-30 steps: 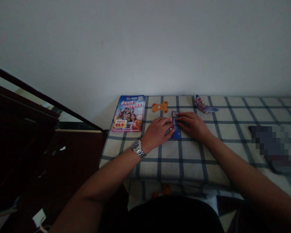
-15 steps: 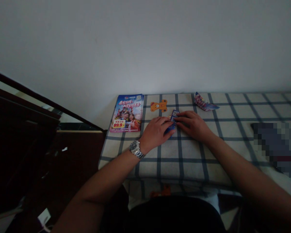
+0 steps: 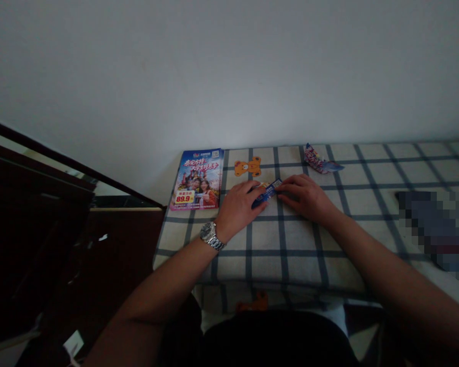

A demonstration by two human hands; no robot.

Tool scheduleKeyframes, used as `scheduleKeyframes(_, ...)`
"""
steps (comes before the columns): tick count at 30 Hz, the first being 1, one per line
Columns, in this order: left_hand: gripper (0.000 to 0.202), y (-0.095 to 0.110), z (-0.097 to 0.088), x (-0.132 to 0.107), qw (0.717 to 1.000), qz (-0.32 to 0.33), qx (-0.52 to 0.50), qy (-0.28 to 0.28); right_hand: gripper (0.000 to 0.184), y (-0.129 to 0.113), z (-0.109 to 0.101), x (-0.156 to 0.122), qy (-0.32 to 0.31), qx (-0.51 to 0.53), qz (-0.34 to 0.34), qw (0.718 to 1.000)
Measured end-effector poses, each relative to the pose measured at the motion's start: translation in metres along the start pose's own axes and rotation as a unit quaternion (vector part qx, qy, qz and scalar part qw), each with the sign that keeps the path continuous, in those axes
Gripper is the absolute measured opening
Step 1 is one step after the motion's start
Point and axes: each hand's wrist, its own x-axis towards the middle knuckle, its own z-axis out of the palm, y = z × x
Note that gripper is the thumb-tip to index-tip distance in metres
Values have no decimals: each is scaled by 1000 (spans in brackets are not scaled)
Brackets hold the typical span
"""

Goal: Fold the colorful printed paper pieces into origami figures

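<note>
A small folded blue flyer [image 3: 269,191] with a QR code at its right end lies low over the checked tablecloth, between my two hands. My left hand [image 3: 241,204], a metal watch on its wrist, grips the flyer's left part between thumb and fingers. At the other end, my right hand [image 3: 305,198] pinches the corner by the QR code. The fingers hide part of the paper. To the left rests a stack of flyers [image 3: 197,179] with a blue top and a "89.9" label. A folded paper piece [image 3: 322,160], printed in similar colours, sits behind my right hand.
The checked tablecloth [image 3: 229,260] covers the table, which stands against a pale wall [image 3: 229,76]. An orange bear picture [image 3: 248,166] shows on the cloth behind my left hand. A blurred-out dark object [image 3: 432,229] lies at the right. Dark furniture [image 3: 23,229] stands left.
The folded flyer has turned from steep to flatter, and more of its blue face shows. My left hand has shifted slightly left; my right hand stays nearly in place.
</note>
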Motion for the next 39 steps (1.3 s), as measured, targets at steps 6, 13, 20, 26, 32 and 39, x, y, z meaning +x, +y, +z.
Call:
scheduleKeyframes(6,32,2,0,-1,1000,5,1,6,21,1,2,-1,11,1,3,1000)
scheduleKeyframes(13,26,2,3,-1,999,30,-5,19,17,5,4,-1,7,13,-4,1000)
scheduleKeyframes(20,22,2,4,0,999,40,-4,27,12,0,5,1,34,12,-5,999)
scheduleKeyframes(26,18,2,3,0,998,50,9,26,11,-3,5,2,47,7,-1,999)
scheduleKeyframes(32,17,4,1,-1,999,38,4,32,12,-5,5,2,42,11,7,999)
scheduleKeyframes(39,19,8,-4,0,998,-23,-41,40,20,-9,-4,-1,90,-20,16,996)
